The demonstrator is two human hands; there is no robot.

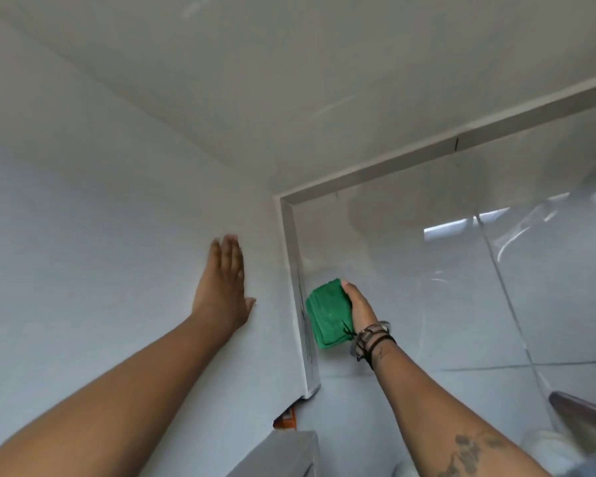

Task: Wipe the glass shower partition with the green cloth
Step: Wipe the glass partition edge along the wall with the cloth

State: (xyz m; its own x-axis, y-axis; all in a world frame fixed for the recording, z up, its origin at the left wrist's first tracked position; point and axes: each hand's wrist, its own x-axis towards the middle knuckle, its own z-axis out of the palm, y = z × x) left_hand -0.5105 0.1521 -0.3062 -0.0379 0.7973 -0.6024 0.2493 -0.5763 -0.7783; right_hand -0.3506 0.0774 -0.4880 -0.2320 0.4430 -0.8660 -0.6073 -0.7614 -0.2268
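My right hand [356, 306] presses a folded green cloth [327, 313] flat against the glass shower partition [427, 287], close to its upper left corner. The cloth sits just right of the white vertical frame [295, 270]. Several dark bracelets ring my right wrist. My left hand [226, 287] lies flat on the white wall to the left of the frame, fingers together and pointing up, holding nothing. The glass reflects light and shows tiled wall behind it.
A white top frame bar [461, 142] runs up to the right under the ceiling [289, 80]. Below the frame's lower end, an orange object [286, 416] peeks out above a grey ledge [283, 452]. A dark bar [582, 407] crosses the lower right.
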